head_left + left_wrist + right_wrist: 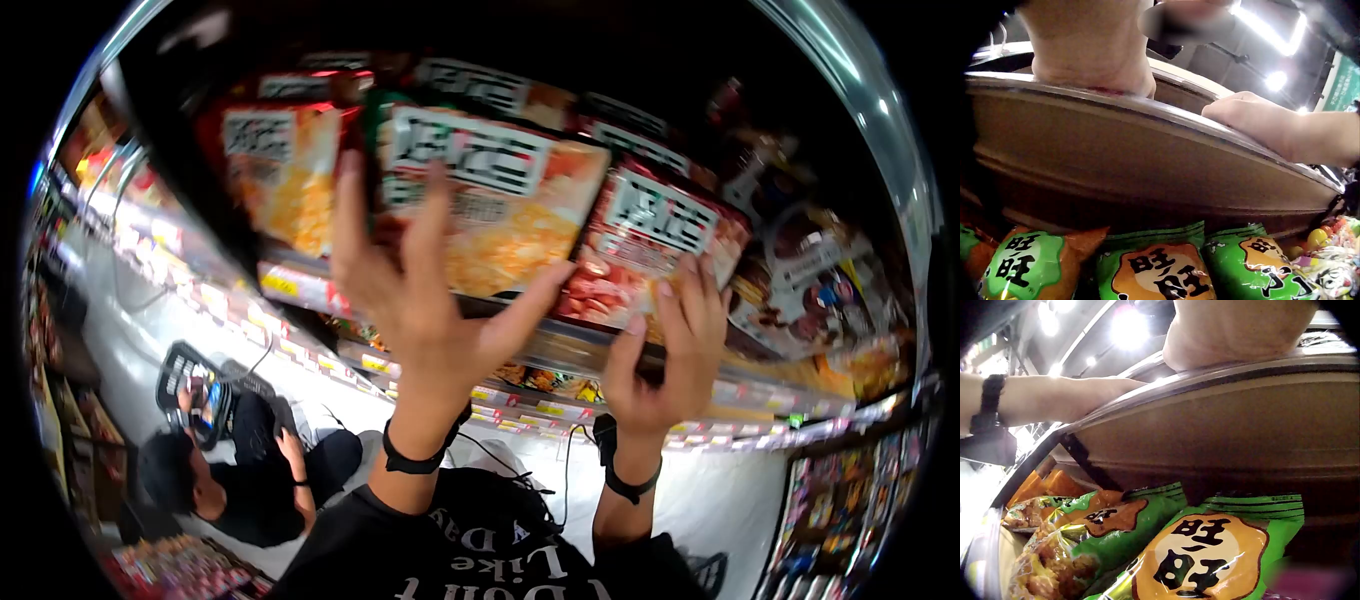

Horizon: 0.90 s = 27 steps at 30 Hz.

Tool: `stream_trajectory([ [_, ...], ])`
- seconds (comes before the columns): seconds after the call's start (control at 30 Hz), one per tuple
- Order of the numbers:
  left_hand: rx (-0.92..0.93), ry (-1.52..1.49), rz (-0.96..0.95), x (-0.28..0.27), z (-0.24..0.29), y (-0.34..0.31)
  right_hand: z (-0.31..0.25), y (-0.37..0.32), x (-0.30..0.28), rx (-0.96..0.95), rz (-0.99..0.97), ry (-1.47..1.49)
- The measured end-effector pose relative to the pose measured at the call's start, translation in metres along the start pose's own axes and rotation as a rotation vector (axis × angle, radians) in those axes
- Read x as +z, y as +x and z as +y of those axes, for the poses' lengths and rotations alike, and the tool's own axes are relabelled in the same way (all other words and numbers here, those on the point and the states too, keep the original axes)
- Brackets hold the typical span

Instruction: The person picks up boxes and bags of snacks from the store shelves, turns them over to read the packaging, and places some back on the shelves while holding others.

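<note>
Over the packs on the upper shelf, my left hand (425, 300) has its fingers spread and nearly straight, in front of the large yellow-and-white pack (500, 230); whether it touches is unclear. My right hand (672, 365) rests its slightly bent fingertips at the lower right of the red pack (600, 285), thumb apart. Another yellow-and-red pack (285, 185) stands at the left. In the left wrist view, the left hand (1091, 47) and the right hand (1260, 122) are over the shelf edge. The right wrist view has the right hand (1241, 331) there, fingers hidden.
Green-and-orange snack bags (1157, 269) lie on the shelf below, also in the right wrist view (1204, 556). Other bagged goods (815, 275) stand at the right. A person in black (245, 490) is low at the left, beside a black basket (180, 370).
</note>
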<state>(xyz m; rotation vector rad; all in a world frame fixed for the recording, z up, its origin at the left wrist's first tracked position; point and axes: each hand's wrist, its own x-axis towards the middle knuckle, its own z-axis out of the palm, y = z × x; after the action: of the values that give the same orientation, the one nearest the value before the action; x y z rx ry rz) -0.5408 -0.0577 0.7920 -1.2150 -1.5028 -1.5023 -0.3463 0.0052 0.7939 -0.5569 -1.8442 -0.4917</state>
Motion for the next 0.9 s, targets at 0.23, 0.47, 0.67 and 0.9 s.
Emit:
stream_trajectory([
  [0.23,0.078,0.155,-0.116,0.008,0.0,-0.002,0.002,0.006,-0.01,0.038,0.055,0.056],
  [0.47,0.141,0.236,-0.112,0.008,0.002,-0.016,0.003,0.0,-0.01,0.074,0.108,0.126],
  [0.67,0.122,0.26,-0.128,0.003,0.003,-0.035,0.008,-0.005,-0.004,0.013,0.155,0.118],
  [0.9,0.073,0.28,-0.139,0.003,0.014,-0.044,0.007,-0.006,-0.009,0.076,0.154,0.236],
])
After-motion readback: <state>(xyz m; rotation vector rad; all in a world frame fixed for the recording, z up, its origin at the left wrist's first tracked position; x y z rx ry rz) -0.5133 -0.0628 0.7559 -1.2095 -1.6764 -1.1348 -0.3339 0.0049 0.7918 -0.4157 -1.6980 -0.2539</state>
